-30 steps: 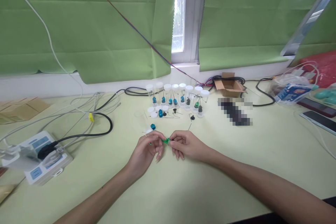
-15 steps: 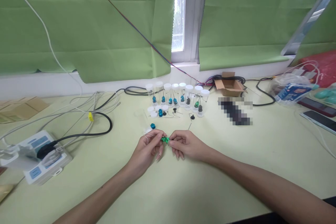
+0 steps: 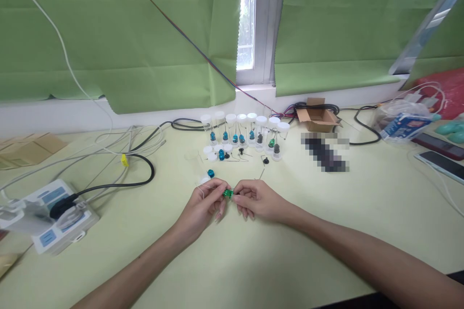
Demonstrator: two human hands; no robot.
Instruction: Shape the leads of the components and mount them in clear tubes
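Note:
A small shiny green piece (image 3: 228, 193) sits between my two hands, just above the table. My left hand (image 3: 207, 203) pinches its left side with thumb and forefinger, and a thin bent wire (image 3: 201, 190) sticks out by that hand. From the right, my right hand (image 3: 256, 199) is closed at the piece's other end; whether it also grips a small dark part there, I cannot tell. Just beyond my left hand lies a blue piece (image 3: 210, 173). Farther back are a row of clear white-capped tubes (image 3: 242, 130), loose white caps (image 3: 208, 150) and black parts (image 3: 266, 160).
At the left, a white power strip (image 3: 65, 217) and tangled cables (image 3: 119, 154) lie on the table. An open cardboard box (image 3: 317, 118) stands at the back. To the right are a phone (image 3: 440, 164), a plastic bag (image 3: 402, 120) and a blurred dark object (image 3: 324, 152).
The green piece has turned slightly between my fingers, and the wire by my left hand has shifted a little. Both hands stay in almost the same place.

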